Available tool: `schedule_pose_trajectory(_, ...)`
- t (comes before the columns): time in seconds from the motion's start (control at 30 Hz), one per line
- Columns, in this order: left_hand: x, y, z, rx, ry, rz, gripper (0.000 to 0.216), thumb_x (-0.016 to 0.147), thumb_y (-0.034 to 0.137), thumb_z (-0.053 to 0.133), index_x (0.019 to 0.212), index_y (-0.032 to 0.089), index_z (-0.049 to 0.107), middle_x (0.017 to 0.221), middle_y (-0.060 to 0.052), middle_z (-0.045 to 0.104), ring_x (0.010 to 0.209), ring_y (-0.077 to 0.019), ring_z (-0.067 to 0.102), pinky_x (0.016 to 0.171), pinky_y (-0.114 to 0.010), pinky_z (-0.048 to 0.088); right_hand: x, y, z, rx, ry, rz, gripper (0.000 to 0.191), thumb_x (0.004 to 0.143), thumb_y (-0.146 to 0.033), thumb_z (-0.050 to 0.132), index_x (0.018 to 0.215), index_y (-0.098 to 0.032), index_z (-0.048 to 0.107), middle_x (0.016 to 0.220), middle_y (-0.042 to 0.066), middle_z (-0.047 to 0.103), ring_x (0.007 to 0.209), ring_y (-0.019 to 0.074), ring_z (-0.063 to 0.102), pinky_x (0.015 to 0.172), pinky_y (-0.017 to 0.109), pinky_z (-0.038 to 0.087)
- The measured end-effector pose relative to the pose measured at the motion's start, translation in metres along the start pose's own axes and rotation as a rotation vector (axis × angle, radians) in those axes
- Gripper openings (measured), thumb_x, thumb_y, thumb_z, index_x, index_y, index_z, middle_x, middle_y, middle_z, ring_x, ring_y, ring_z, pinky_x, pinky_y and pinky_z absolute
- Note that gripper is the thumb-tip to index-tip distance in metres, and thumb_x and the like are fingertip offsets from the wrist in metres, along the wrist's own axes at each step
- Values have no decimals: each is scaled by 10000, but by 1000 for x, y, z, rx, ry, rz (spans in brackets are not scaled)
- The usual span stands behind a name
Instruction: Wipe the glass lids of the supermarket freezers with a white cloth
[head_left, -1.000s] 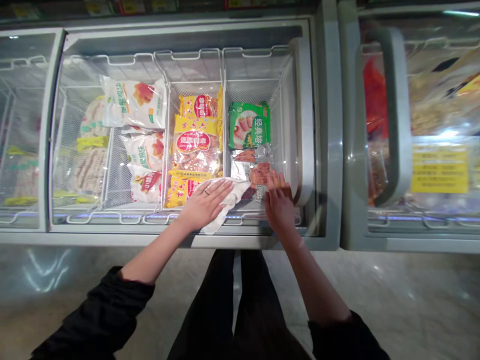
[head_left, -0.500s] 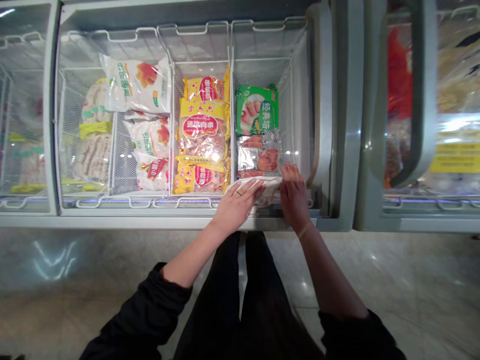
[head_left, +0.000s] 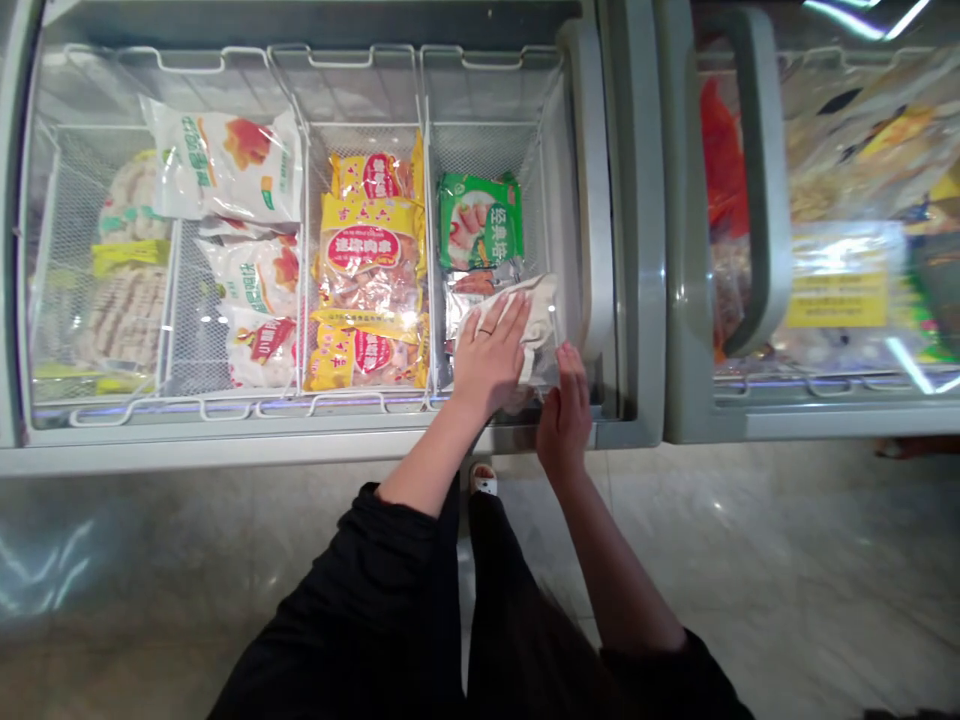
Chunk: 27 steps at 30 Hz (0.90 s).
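My left hand (head_left: 489,352) lies flat, fingers spread, on a pale cloth (head_left: 538,322) that is pressed against the clear glass lid (head_left: 379,95) of a chest freezer. To its right, my right hand (head_left: 565,418) has its fingers stretched out at the lid's lower right edge, just beside the cloth's corner. Whether it touches the cloth I cannot tell. Beneath the glass, close to the cloth, are a green food packet (head_left: 480,222) and a silvery packet (head_left: 459,290), partly covered by the cloth.
Under the lid, wire baskets hold yellow packets (head_left: 369,250) and white bags (head_left: 238,165). A curved grey handle (head_left: 591,190) runs along the lid's right side. Another handle (head_left: 766,190) belongs to the neighbouring lid. The freezer's front rim (head_left: 225,445) borders the tiled floor (head_left: 750,560).
My left hand has pushed the cloth upward over the glass, covering part of the silvery packet. My right hand has come down toward the front rim. The view has shifted to the right.
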<state>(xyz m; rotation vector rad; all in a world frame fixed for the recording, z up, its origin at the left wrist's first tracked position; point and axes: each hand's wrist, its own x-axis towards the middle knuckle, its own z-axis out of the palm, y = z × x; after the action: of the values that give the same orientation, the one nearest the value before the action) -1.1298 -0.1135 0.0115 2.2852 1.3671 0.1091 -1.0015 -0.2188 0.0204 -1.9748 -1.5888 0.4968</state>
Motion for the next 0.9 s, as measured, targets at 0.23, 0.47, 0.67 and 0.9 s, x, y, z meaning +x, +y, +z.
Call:
schedule_pose_trajectory(0.23, -59, 23, -4, 23, -212, 239, 663, 1113, 230, 375, 1767, 302, 295, 1806, 21, 344, 1683, -187, 311, 1395, -458, 246, -2, 14, -4, 126, 88, 26, 606, 1101, -213, 233, 1649, -178, 491, 1647, 163, 570, 1590, 284, 477, 1319, 569, 416)
schedule_pose_trajectory(0.47, -88, -31, -15, 184, -46, -223, 684, 1136, 316, 349, 1796, 270, 177, 1836, -33, 252, 1708, -234, 239, 1380, -528, 268, 1, 16, 5, 139, -82, -152, 595, 1070, -178, 284, 1588, -145, 575, 1639, 148, 590, 1576, 230, 494, 1360, 498, 365)
schedule_pose_trajectory(0.67, -83, -38, 5, 214, 60, -272, 717, 1148, 394, 338, 1803, 220, 104, 1838, -87, 233, 1712, -276, 226, 1366, -571, 280, 1, -1, 31, -42, -154, -112, 626, 1020, -184, 395, 1632, -120, 510, 1716, 177, 496, 1642, 313, 391, 1352, 603, 335)
schedule_pose_trajectory(0.9, -129, -85, -11, 333, 53, -138, 703, 1133, 432, 408, 1788, 248, 230, 1801, -73, 333, 1674, -265, 339, 1356, -487, 328, 38, -44, 57, -80, -169, -241, 634, 1059, -185, 378, 1686, -104, 432, 1763, 189, 420, 1678, 324, 318, 1353, 625, 313)
